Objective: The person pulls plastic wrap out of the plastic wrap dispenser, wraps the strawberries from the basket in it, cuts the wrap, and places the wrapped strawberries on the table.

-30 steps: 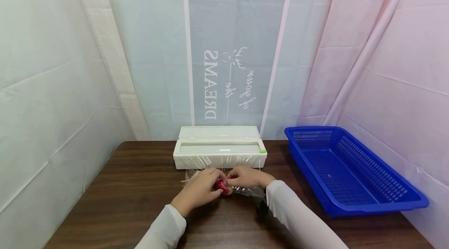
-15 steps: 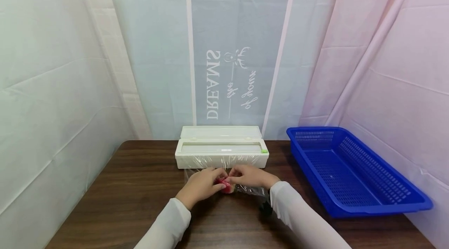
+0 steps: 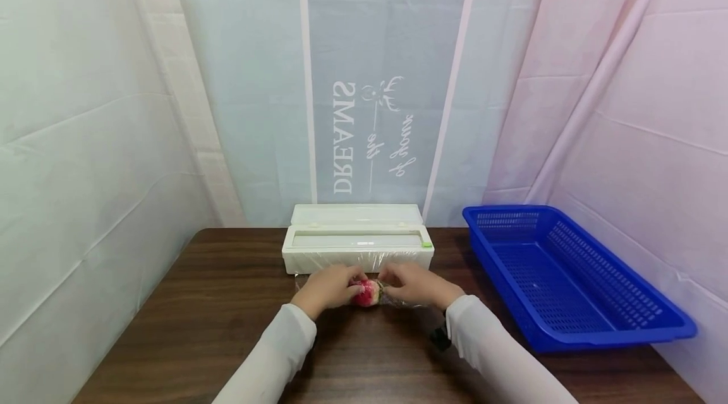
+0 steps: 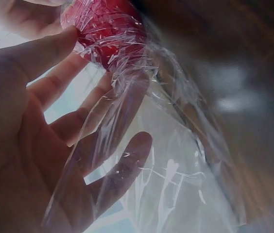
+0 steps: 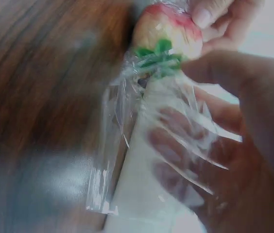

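Observation:
A red strawberry (image 3: 366, 293) with a pale top and green leaves (image 5: 159, 58) is wrapped in clear cling film (image 4: 176, 165). It lies crosswise just in front of a white cling film dispenser (image 3: 358, 260), leaves to the right. My left hand (image 3: 325, 290) holds its red end between thumb and fingers, with loose film hanging over the other fingers. At the leafy end, my right hand (image 3: 419, 285) grips the strawberry, its thumb by the leaves and several fingers behind the film. Loose film (image 5: 105, 179) trails from that end too.
The dispenser's lid (image 3: 357, 214) stands raised, and a green slider (image 3: 426, 244) sits at its right end. A blue perforated basket (image 3: 614, 339) stands on the right of the brown wooden table (image 3: 188, 328). Cloth curtains (image 3: 256, 107) enclose the back and sides.
My hands have moved apart, the right one shifting right to the leafy end. More of the strawberry shows between them, and its leaves now come into sight.

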### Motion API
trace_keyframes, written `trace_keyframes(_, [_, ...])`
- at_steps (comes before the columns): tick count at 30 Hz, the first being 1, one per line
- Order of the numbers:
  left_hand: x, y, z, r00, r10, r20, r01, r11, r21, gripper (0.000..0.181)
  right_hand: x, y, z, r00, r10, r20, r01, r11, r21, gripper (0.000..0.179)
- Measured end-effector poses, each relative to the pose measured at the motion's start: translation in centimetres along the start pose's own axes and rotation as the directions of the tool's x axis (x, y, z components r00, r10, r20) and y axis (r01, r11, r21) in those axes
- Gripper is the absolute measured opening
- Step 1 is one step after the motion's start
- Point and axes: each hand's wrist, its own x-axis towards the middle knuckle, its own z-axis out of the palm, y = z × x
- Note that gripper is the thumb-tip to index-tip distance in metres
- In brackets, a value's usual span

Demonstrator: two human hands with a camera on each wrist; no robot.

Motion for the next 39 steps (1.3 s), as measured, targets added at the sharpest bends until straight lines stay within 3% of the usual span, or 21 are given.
trace_keyframes(2, [0.3,0.0,-0.1,1.0,-0.007,0.012,0.007,1.0,0.008,0.018,0.0,-0.5,0.2,0.992,-0.063,-0.114,0.05,0.992,-0.114,0.019])
trace_keyframes(5, [0.5,0.0,-0.1,1.0,-0.011,0.02,0.011,1.0,0.013,0.018,0.2,-1.7,0.8,0.957,-0.176,-0.232,0.111,0.957,-0.268,0.018])
trace_keyframes(7, [0.6,-0.1,-0.2,1.0,-0.009,0.018,0.008,1.0,0.011,0.018,0.3,-2.5,1.3,0.944,-0.22,-0.244,0.133,0.935,-0.33,0.018])
trace_keyframes(9, [0.6,-0.1,-0.3,1.0,-0.006,0.017,0.006,1.0,0.002,0.017,0.3,-3.1,1.8,0.949,-0.216,-0.231,0.125,0.926,-0.355,0.023])
trace_keyframes(12, [0.7,-0.3,-0.4,1.0,0.002,0.014,-0.002,1.0,-0.015,0.017,0.3,-3.3,2.5,0.967,-0.154,-0.2,0.079,0.937,-0.341,0.031])
trace_keyframes(15, [0.8,-0.5,-0.3,1.0,-0.002,0.018,0.002,1.0,-0.025,0.018,0.6,-3.1,2.9,0.973,-0.118,-0.2,0.05,0.948,-0.315,0.037])
trace_keyframes(25, [1.2,-1.4,0.3,0.998,-0.019,0.062,0.027,0.992,-0.12,0.028,1.4,-2.2,4.0,0.966,-0.112,-0.231,0.046,0.96,-0.276,0.045])
trace_keyframes(39, [1.6,-1.6,0.7,0.999,0.004,0.036,0.001,0.992,-0.128,0.027,1.8,-2.0,3.7,0.971,-0.126,-0.202,0.066,0.958,-0.28,0.038])
